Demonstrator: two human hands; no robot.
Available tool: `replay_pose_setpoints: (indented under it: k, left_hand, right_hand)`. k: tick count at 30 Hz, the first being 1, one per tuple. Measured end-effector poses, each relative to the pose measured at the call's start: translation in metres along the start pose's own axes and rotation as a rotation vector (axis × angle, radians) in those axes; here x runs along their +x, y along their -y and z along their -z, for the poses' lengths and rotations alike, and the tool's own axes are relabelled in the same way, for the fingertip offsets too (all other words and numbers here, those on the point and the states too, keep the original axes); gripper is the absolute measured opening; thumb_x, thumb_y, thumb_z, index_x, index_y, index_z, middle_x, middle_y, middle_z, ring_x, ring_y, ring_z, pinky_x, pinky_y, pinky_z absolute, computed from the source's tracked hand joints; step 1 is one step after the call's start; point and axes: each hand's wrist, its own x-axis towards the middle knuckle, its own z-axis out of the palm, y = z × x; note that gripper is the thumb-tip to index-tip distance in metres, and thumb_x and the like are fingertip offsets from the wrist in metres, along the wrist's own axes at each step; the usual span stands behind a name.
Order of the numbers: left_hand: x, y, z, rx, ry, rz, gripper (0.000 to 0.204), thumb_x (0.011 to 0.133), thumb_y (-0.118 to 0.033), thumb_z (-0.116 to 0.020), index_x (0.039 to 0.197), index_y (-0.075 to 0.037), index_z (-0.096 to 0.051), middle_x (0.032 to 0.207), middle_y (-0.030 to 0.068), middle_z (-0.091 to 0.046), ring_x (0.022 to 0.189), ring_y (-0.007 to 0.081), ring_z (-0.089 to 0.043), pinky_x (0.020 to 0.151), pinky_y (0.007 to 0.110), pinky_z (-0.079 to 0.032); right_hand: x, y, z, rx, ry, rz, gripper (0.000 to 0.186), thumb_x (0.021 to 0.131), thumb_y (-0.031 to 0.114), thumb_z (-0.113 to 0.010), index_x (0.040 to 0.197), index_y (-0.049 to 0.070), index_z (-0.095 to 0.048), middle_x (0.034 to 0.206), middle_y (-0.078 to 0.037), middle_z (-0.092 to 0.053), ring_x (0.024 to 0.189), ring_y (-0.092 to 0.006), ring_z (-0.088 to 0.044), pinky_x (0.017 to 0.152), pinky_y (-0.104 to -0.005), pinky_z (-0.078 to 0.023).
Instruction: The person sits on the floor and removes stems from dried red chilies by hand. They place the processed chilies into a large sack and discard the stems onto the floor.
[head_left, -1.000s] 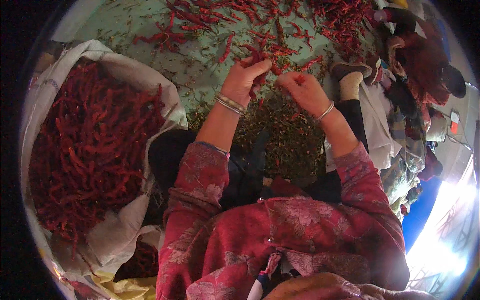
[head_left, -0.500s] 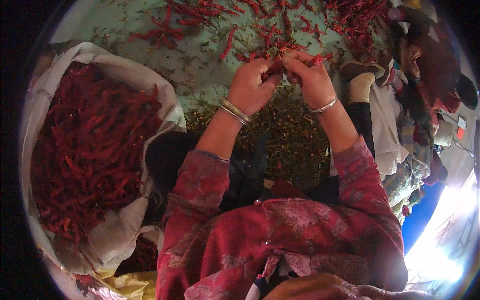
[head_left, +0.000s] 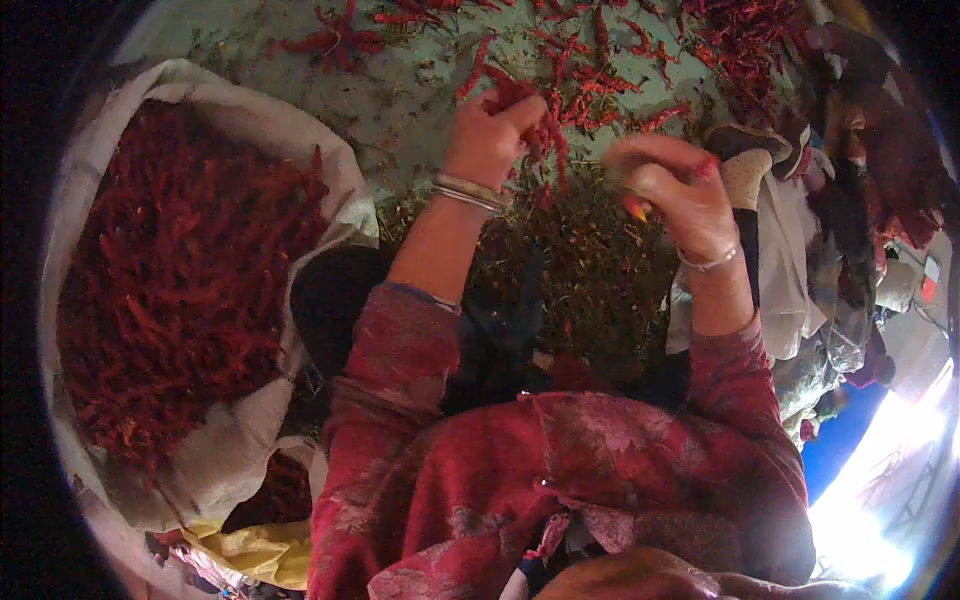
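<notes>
My left hand [head_left: 490, 135] is closed round a bunch of dried red chilies [head_left: 548, 140] above the greenish floor [head_left: 390, 115]. My right hand [head_left: 680, 195] is apart from it to the right, smeared by motion; small red and orange bits show at its fingers, and whether it grips them is unclear. Below both hands lies a heap of stems and debris [head_left: 600, 260]. Loose red chilies [head_left: 640, 40] are scattered just beyond my hands.
An open white sack [head_left: 205, 430] full of dried chilies stands at my left, with a yellow sack [head_left: 260, 555] below it. A larger chili pile [head_left: 745, 55] lies at upper right. Other people [head_left: 880, 140] sit along the right, one shoe and sock [head_left: 745, 160] near my right hand.
Half a second ago both hands met at the chilies. My right hand has since moved right and slightly down, away from my left, which has shifted a little up and left.
</notes>
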Motion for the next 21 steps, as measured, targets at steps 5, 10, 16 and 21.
replay_pose_setpoints:
  k: [5, 10, 16, 21]
  left_hand:
    - [-0.002, -0.007, -0.001, -0.368, 0.147, 0.094, 0.006, 0.081, -0.013, -0.062, 0.082, -0.009, -0.058, 0.068, -0.0003, -0.057, 0.052, 0.0078, -0.05, 0.038, 0.021, -0.032]
    - [-0.008, -0.008, 0.0, -0.441, 0.304, 0.061, 0.011, 0.079, -0.012, -0.063, 0.087, -0.011, -0.056, 0.075, -0.0016, -0.059, 0.06, 0.0092, -0.056, 0.04, 0.021, -0.04]
    - [-0.014, -0.012, -0.012, -0.265, 0.119, -0.088, 0.012, 0.08, -0.017, -0.063, 0.081, -0.006, -0.057, 0.067, 0.0029, -0.058, 0.051, 0.0071, -0.049, 0.043, 0.021, -0.036]
    - [-0.013, -0.006, -0.01, 0.071, 0.146, -0.196, 0.018, 0.078, -0.017, -0.063, 0.083, -0.002, -0.055, 0.066, 0.0025, -0.057, 0.055, 0.0126, -0.052, 0.048, 0.029, -0.04]
  right_hand:
    - [0.011, -0.047, 0.0, -0.32, -0.189, 0.194, 0.024, 0.075, 0.008, -0.065, 0.098, 0.001, -0.06, 0.07, -0.002, -0.059, 0.064, -0.0033, -0.051, 0.059, -0.0199, -0.042]
    - [0.011, -0.036, -0.022, -0.451, -0.228, 0.306, 0.026, 0.074, 0.007, -0.066, 0.099, 0.003, -0.059, 0.069, -0.004, -0.059, 0.064, -0.0042, -0.052, 0.057, -0.0208, -0.043]
    - [0.023, -0.031, -0.043, -0.501, -0.288, 0.552, 0.016, 0.075, 0.007, -0.065, 0.09, 0.001, -0.061, 0.068, -0.004, -0.057, 0.063, -0.0075, -0.053, 0.057, -0.0225, -0.044]
    - [0.027, -0.025, -0.046, -0.312, -0.172, 0.337, 0.012, 0.078, 0.006, -0.061, 0.089, 0.001, -0.061, 0.075, -0.002, -0.059, 0.069, -0.0068, -0.053, 0.061, -0.0234, -0.045]
